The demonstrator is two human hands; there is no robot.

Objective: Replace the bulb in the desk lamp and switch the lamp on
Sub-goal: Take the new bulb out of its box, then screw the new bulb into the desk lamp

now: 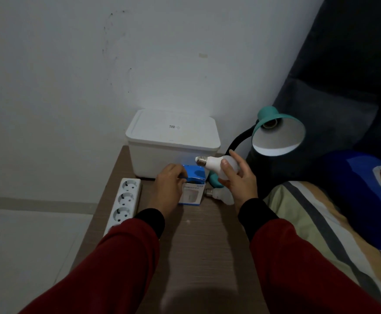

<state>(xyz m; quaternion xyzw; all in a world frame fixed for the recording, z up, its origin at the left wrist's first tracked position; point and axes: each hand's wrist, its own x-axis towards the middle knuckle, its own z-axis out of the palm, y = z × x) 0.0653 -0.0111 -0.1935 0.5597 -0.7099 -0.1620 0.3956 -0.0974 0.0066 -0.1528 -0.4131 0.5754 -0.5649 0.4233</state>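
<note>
We see our left hand palm down, fingers curled shut toward 1 o'clock, in a grip. Our right hand, raised, at 3 o'clock from it, fingers and thumb wrapped closed. Both red-sleeved forearms extend toward 12 o'clock.

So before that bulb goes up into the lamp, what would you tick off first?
1. Lamp socket empty: ok, no bulb inside the teal shade.
2. New bulb held firmly in the right hand: ok.
3. Screw base facing the socket: not ok, it points left.
4. Old bulb out of the way on the table: ok.
5. Left hand free: not ok, it grips the box.
6. Lamp switched off: cannot tell.
</note>
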